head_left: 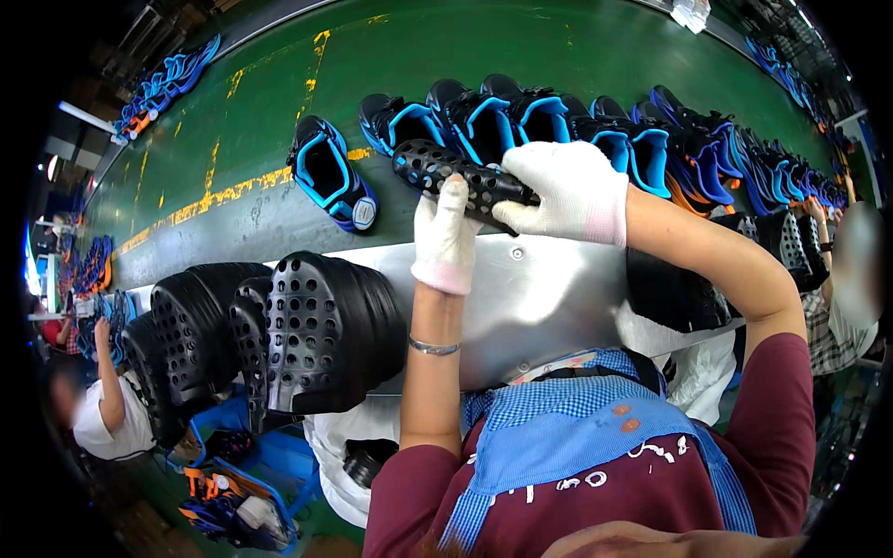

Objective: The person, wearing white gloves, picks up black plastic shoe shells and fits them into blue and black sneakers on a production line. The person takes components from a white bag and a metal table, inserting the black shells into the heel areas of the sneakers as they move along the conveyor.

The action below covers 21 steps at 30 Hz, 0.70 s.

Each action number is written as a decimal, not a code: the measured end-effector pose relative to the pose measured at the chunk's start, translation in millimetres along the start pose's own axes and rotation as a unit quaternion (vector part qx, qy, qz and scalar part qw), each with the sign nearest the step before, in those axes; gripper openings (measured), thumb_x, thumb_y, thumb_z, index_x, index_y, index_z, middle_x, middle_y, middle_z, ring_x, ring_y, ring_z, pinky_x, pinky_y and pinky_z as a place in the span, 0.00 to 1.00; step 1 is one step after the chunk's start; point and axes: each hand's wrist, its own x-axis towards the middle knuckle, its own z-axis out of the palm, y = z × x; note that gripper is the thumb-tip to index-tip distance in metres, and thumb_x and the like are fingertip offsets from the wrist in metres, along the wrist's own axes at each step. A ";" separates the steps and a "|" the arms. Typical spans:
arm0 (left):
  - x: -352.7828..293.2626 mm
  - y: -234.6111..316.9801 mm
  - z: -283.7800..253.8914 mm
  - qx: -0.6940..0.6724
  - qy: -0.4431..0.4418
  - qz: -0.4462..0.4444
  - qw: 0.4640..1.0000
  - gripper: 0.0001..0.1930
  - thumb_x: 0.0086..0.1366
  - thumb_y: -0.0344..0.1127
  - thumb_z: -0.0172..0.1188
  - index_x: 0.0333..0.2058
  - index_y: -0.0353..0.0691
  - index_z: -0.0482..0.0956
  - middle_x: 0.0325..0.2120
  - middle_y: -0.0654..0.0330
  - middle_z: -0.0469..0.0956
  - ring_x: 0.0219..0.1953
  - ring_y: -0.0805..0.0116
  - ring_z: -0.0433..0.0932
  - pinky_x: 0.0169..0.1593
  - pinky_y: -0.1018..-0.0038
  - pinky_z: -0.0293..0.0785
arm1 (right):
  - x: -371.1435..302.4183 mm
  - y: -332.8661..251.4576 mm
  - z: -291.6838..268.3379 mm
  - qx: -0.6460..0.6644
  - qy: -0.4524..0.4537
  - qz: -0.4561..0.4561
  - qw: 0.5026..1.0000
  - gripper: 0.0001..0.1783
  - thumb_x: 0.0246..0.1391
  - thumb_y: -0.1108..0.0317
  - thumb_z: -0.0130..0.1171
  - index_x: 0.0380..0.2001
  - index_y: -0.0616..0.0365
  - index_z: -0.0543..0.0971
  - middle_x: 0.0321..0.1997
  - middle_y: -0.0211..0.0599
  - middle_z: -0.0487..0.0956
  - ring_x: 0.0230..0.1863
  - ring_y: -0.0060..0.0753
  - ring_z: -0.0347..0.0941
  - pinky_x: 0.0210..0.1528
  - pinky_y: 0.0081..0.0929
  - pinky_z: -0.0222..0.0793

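- Head view: the gloved left hand (pixel 445 237) and gloved right hand (pixel 572 193) both grip a perforated black shoe tree (pixel 426 166).
- It is over the green conveyor belt (pixel 419 46), near black-and-blue sneakers (pixel 504 88).
- Stacked shoe trees (pixel 342 325) stand left.

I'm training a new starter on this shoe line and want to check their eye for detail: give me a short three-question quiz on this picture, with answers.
1. True or false: only the right hand is gripping the black perforated piece.

2. Which of the worker's wrists wears the silver-coloured bangle?
A. Left
B. Right
C. Both

3. Fill in the colour: the blue-trimmed shoe at the left end of the near row stands on a large ____ surface.

Key:
1. False. The left hand grips it too, with its thumb on top.
2. A. The right wrist has no bangle.
3. Green.
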 end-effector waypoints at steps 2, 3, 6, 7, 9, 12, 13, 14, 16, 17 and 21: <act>8.2 2.1 -7.1 0.016 0.006 -0.018 1.000 0.18 0.69 0.44 0.59 0.48 0.38 0.70 0.41 0.58 0.78 0.42 0.67 0.79 0.45 0.63 0.80 | 12.9 3.7 5.9 0.027 0.006 0.012 1.000 0.22 0.52 0.49 0.56 0.26 0.60 0.77 0.23 0.46 0.78 0.28 0.48 0.78 0.32 0.39 0.74; 9.9 6.6 -8.7 0.034 0.021 -0.039 0.998 0.20 0.69 0.47 0.58 0.49 0.37 0.72 0.41 0.58 0.78 0.42 0.66 0.79 0.44 0.65 0.79 | 20.7 6.0 6.1 0.053 -0.006 0.011 0.999 0.22 0.52 0.49 0.56 0.26 0.61 0.78 0.23 0.47 0.78 0.27 0.48 0.78 0.32 0.39 0.74; 8.2 20.4 -6.7 0.209 0.089 -0.065 0.972 0.22 0.70 0.49 0.57 0.49 0.34 0.74 0.41 0.57 0.78 0.40 0.66 0.80 0.39 0.70 0.79 | 41.8 15.1 -2.5 0.106 -0.045 0.031 0.993 0.24 0.49 0.47 0.56 0.25 0.61 0.81 0.20 0.46 0.78 0.25 0.44 0.78 0.32 0.35 0.74; 5.5 25.9 -6.1 0.287 0.116 -0.065 0.949 0.21 0.70 0.48 0.57 0.49 0.33 0.75 0.41 0.57 0.79 0.38 0.66 0.81 0.36 0.72 0.80 | 51.6 14.3 -10.6 0.089 -0.067 0.039 0.993 0.25 0.49 0.46 0.56 0.24 0.61 0.81 0.20 0.46 0.79 0.25 0.44 0.78 0.33 0.35 0.74; 5.0 19.5 -16.4 0.499 0.156 0.099 0.847 0.20 0.65 0.39 0.62 0.50 0.31 0.76 0.46 0.54 0.75 0.34 0.67 0.81 0.33 0.74 0.80 | 71.1 21.7 -16.4 0.107 -0.090 0.051 0.989 0.22 0.48 0.51 0.59 0.23 0.62 0.81 0.17 0.45 0.76 0.20 0.36 0.73 0.28 0.32 0.70; 8.9 10.1 -33.8 0.631 0.134 0.188 0.740 0.22 0.58 0.34 0.66 0.51 0.34 0.76 0.52 0.51 0.71 0.35 0.66 0.79 0.35 0.73 0.79 | 106.9 26.5 -10.8 0.024 -0.128 0.019 0.991 0.25 0.47 0.48 0.57 0.22 0.64 0.82 0.19 0.47 0.77 0.21 0.39 0.74 0.30 0.34 0.72; 14.2 4.8 -39.5 0.637 0.121 0.194 0.736 0.24 0.56 0.33 0.66 0.52 0.36 0.76 0.52 0.51 0.71 0.36 0.64 0.79 0.35 0.73 0.79 | 118.1 18.3 -11.3 0.007 -0.141 0.036 0.989 0.27 0.46 0.47 0.57 0.22 0.65 0.82 0.19 0.49 0.78 0.23 0.41 0.75 0.32 0.33 0.74; 21.9 -1.8 -49.6 0.667 0.120 0.217 0.702 0.24 0.55 0.33 0.67 0.52 0.36 0.75 0.51 0.53 0.72 0.34 0.64 0.78 0.36 0.73 0.78 | 128.0 7.8 -12.2 -0.019 -0.149 0.048 0.988 0.27 0.47 0.48 0.55 0.24 0.66 0.82 0.22 0.52 0.79 0.27 0.46 0.78 0.35 0.36 0.75; 30.6 -1.2 -48.1 0.703 0.107 0.213 0.670 0.23 0.57 0.35 0.65 0.51 0.36 0.75 0.51 0.52 0.73 0.35 0.60 0.79 0.38 0.69 0.78 | 144.2 1.2 5.9 -0.049 -0.133 0.060 0.988 0.25 0.49 0.50 0.53 0.27 0.65 0.83 0.25 0.55 0.80 0.30 0.52 0.79 0.39 0.39 0.76; 34.0 1.8 -45.2 0.734 0.105 0.131 0.658 0.22 0.58 0.38 0.63 0.50 0.37 0.75 0.51 0.53 0.74 0.38 0.56 0.79 0.42 0.66 0.77 | 150.7 -3.8 18.8 -0.044 -0.124 0.069 0.989 0.24 0.50 0.52 0.52 0.29 0.65 0.84 0.30 0.57 0.81 0.35 0.55 0.79 0.43 0.42 0.76; 57.6 31.6 -19.2 0.799 0.085 -0.123 0.582 0.22 0.59 0.48 0.61 0.47 0.39 0.79 0.46 0.48 0.79 0.43 0.51 0.81 0.47 0.62 0.77 | 184.6 -10.5 77.6 -0.029 -0.094 0.099 0.990 0.14 0.51 0.66 0.56 0.37 0.62 0.84 0.43 0.52 0.82 0.46 0.52 0.80 0.49 0.40 0.76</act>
